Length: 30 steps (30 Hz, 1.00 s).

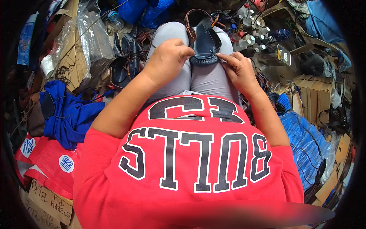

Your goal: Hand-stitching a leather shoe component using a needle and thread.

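While the dark shoe (204, 40) rests on our grey trousers (207, 80), gathered toe toward us, our left hand (167, 59) pinches its fingertips at one edge and our right hand (242, 74) sets its forefinger near the other; we cannot tell what either grasps. Bold letters cover our red shirt (202, 206), round labels (66, 163) a red bag (49, 152), handwriting some cardboard (51, 202). Blue cloth (70, 118) and plastic sheeting (299, 141) hem us in. Beyond, capped bottles (249, 40) crowd together.

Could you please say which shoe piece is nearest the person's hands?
The shoe piece with the gathered toe, between left hand and right hand; the shoe-like pieces left of the legs lie farther off.
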Available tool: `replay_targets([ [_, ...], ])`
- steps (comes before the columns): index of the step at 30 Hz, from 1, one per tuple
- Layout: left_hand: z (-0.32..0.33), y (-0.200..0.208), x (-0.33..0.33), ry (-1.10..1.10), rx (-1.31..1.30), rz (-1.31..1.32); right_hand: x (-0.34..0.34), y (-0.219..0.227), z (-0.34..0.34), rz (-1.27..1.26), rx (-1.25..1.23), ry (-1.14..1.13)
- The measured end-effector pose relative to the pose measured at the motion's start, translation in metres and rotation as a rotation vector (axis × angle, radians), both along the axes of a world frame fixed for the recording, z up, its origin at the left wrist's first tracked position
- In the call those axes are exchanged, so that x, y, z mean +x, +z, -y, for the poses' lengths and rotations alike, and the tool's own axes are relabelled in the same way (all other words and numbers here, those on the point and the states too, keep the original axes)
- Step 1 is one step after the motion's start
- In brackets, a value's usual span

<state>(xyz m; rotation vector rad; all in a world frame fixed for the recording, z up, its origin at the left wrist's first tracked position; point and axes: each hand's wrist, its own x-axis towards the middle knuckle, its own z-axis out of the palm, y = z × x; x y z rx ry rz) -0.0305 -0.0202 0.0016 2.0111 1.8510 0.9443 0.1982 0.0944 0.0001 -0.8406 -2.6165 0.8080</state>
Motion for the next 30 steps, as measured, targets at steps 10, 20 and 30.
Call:
replay_targets([
  [10,-0.032,-0.017,0.001,-0.045,0.122,-0.046,0.003,-0.004,-0.033,-0.083,-0.451,0.025],
  [20,-0.036,-0.022,0.0,-0.043,0.071,-0.067,-0.002,-0.007,-0.05,-0.053,-0.467,0.108],
  [30,-0.046,-0.023,0.005,-0.102,0.039,-0.066,-0.002,-0.006,-0.055,-0.032,-0.585,0.127],
])
